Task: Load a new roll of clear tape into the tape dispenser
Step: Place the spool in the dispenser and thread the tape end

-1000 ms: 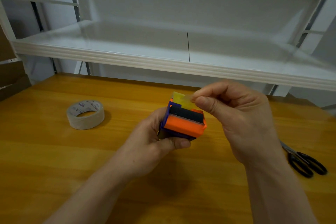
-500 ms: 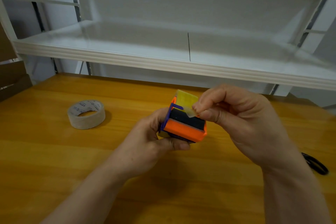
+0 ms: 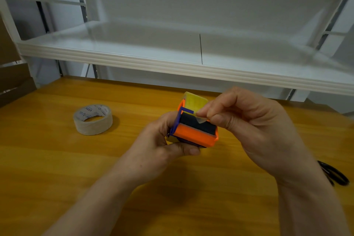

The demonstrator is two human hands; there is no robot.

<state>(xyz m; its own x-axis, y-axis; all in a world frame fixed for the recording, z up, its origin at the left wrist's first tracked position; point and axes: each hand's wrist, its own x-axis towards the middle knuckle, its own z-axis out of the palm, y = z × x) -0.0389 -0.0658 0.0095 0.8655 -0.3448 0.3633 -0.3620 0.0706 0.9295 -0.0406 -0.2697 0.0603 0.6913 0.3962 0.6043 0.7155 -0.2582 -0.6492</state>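
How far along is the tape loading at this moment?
Done: the clear tape roll sits in the orange tape dispenser, gripped by the left hand. In hand: the right hand pinches the tape's free end over the black roller. Left: likely drawing that end forward to the orange front edge and pressing it down.

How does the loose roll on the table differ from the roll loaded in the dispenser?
Colour: the loose roll looks pale grey-white; the loaded roll looks yellowish.
Pose: the loose roll lies flat, hole up; the loaded roll stands on edge in the orange dispenser.
Handling: nothing touches the loose roll; the right hand pinches the loaded roll's free end while the left hand holds the dispenser.
Both are tape rolls.
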